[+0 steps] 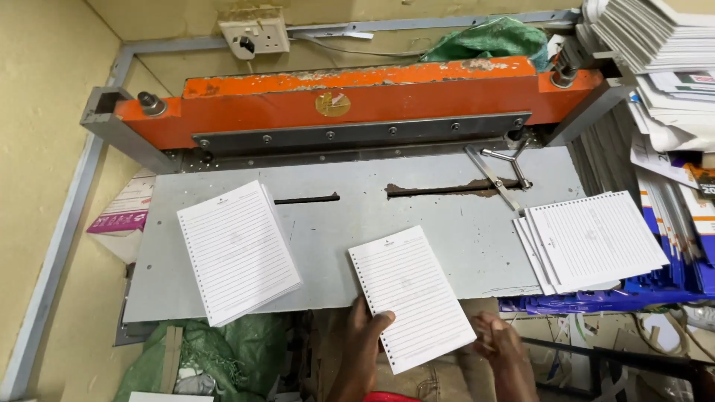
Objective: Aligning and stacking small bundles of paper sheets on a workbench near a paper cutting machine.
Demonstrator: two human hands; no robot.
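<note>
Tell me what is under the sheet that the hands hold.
Under the lined sheet lies the grey metal table at its upper part. Its lower part overhangs the edge, above the person's lap. The left hand fingers beneath are hidden.

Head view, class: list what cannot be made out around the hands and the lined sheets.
- Right hand: motion-blurred; grip on the held sheets unclear.
- Left hand: fingers hidden beneath those sheets.
- Right stack: sheet count too fine to tell.
- Print heading the left stack: too small.
</note>
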